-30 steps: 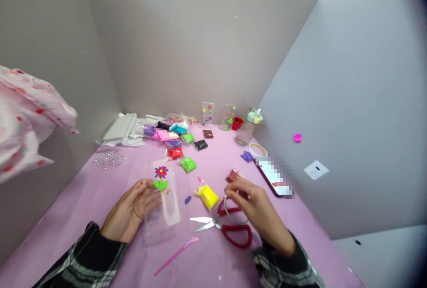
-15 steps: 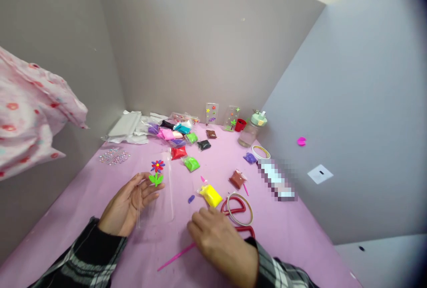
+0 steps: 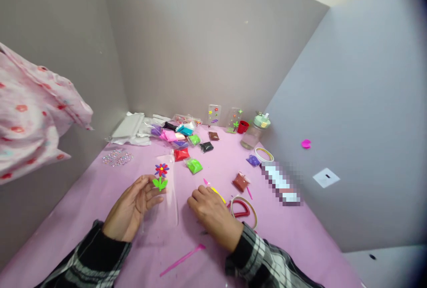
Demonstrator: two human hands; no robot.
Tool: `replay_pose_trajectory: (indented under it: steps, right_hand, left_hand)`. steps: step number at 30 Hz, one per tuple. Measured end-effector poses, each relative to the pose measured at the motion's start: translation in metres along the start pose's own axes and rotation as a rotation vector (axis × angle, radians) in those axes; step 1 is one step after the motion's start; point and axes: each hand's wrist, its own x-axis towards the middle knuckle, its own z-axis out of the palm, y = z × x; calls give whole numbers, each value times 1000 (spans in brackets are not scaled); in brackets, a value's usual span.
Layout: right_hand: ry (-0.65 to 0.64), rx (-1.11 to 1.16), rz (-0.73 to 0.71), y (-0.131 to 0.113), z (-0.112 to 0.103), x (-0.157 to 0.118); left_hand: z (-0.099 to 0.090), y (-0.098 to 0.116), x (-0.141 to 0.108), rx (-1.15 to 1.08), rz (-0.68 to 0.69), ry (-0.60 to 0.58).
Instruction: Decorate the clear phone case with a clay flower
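Left hand (image 3: 131, 208) near front-left of tabletop (image 3: 100, 190) — fingers curled around edge of clear phone case (image 3: 162, 194), holding it tilted; clay flower (image 3: 161, 175) stuck on case's upper part. Right hand (image 3: 213, 214) palm-down at front centre, fingers loosely bent over yellow clay packet (image 3: 217, 192) — grip not discernible. Red scissors (image 3: 240, 209) just right of hand. Pink stick (image 3: 183, 259) lying by front edge.

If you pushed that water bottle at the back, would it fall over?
Probably, if pushed high up. The water bottle stands upright, tall and narrow, so it looks tippy. It seems nearly empty, likely light. On its side, its round body would probably roll across the pink table.
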Motion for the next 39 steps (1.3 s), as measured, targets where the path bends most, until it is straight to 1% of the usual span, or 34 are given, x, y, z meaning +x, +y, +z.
replay_pose_trajectory:
  steps: [2,5,6,9,11,16,20,22,24,25,27,29,30,31,33,34,35,36,37,39]
  right_hand:
    - [2,67,19,0,-4,-6]
    - [1,139,24,-2,-9,-17]
    - [-12,153,-4,-3,-11,-21]
    - [-102,207,-155,-10,-12,-31]
    - [-127,188,-205,-15,-11,-34]
    - [-136,146,-247,-26,-3,-32]
    - [-153,115,-239,-27,1,-33]
    - [-193,170,-198,-23,-6,-34]
    - [-246,276,-137,-15,-21,-37]
    - [-256,345,-100,-11,-30,-38]
    - [-243,579,-100,-1,-50,-40]
    - [-160,896,-56,8,-65,-42]
    - [-78,1047,-7,12,-69,-42]
    - [40,1169,57,14,-71,-43]
    - [297,1329,181,16,-69,-44]
    - [403,1374,226,16,-66,-44]
    - [474,1409,262,15,-63,-43]
    - [510,1440,284,13,-61,-42]
    - [517,1468,301,11,-58,-42]
    - [495,1504,319,5,-56,-39]
  left_hand:
    - [0,-3,-1,11,19,-10]
    - [0,-8,-3,37,87,-35]
    - [1,-9,-4,46,114,-48]
    - [5,-11,-9,67,160,-85]
    - [9,-10,-12,72,156,-97]
    - [15,-10,-17,60,112,-102]
    - [13,-10,-17,60,105,-112]
    - [12,-11,-16,53,102,-113]
    - [11,-10,-16,45,89,-120]
    - [10,-10,-16,43,84,-123]
    - [10,-10,-16,50,75,-127]
    - [9,-10,-16,65,69,-125]
    - [9,-11,-16,75,64,-130]
    - [9,-11,-16,87,56,-138]
    - [8,-12,-16,106,39,-163]
    - [8,-13,-16,114,33,-178]
    - [7,-14,-16,121,27,-194]
    - [7,-15,-17,128,23,-207]
    - [7,-16,-17,138,19,-218]
    - [7,-19,-19,166,6,-236]
